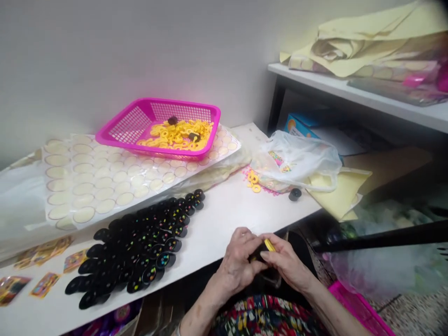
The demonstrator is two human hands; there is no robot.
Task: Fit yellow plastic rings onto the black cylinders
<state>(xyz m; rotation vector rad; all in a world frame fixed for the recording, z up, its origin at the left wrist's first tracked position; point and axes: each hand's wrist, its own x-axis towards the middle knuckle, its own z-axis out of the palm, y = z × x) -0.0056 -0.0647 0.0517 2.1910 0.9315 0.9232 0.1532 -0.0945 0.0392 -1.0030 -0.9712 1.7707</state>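
Note:
Above my lap, at the table's front edge, my two hands meet. My left hand (238, 261) is closed round a small black cup (257, 255), mostly hidden by the fingers. Between thumb and fingers, my right hand (287, 261) pinches a yellow ring piece (269, 245) against the black cup. To the left on the white table (210, 228), several rows of black cups (140, 247) lie close together, many with coloured beads inside. One loose black cup (295, 194) stands near the right edge. Yellow ring pieces (253, 179) lie among pink beads beside a plastic bag.
A pink basket (105, 135) of yellow pieces sits on sticker sheets (122, 186) by the wall. The white plastic bag (301, 154) and yellow paper (339, 191) lie at right, below a shelf (378, 88). Small printed cards (45, 284) lie at far left.

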